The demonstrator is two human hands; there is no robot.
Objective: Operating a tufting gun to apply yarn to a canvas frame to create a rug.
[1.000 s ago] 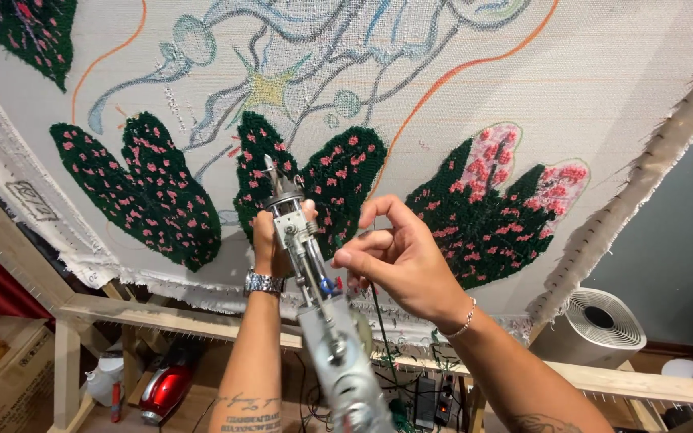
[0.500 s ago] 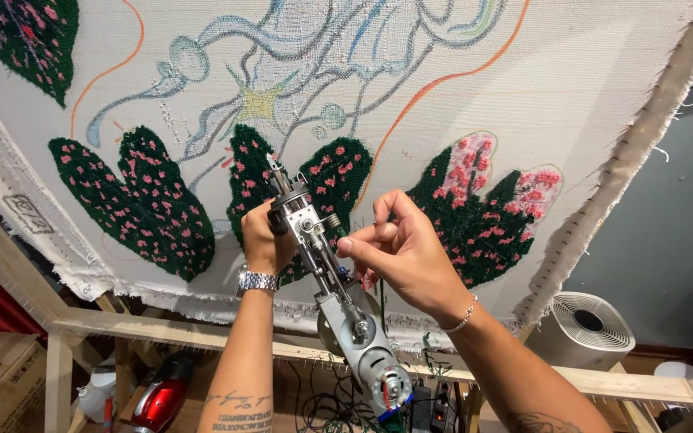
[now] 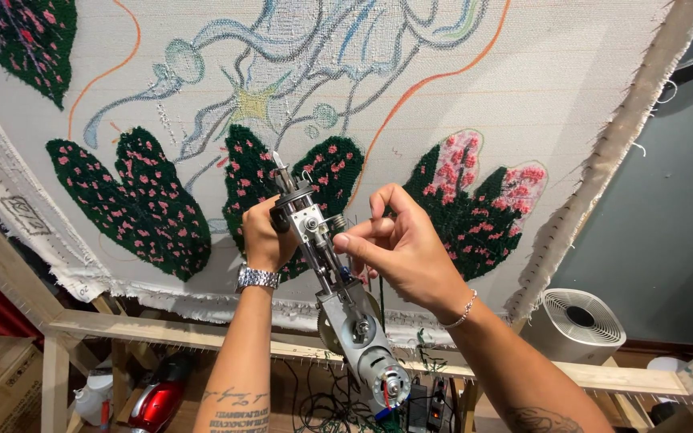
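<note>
Lowered since earlier, tufting gun [image 3: 326,265] held by left hand [image 3: 265,234], right hand [image 3: 401,247]

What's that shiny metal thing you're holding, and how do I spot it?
Find the big cloth stretched on the wooden frame, with dark green tufted patches. Below the middle patch, the left hand and right hand hold the tufting gun. It's the only silver machine, with a needle on top.

A pale cloth [image 3: 523,88] stretched on a wooden frame [image 3: 162,333] fills my view, with dark green tufted leaves dotted pink [image 3: 142,204] and sketched coloured outlines. Below right stands a white round fan [image 3: 575,325]; below left sits a red device [image 3: 158,397].
</note>
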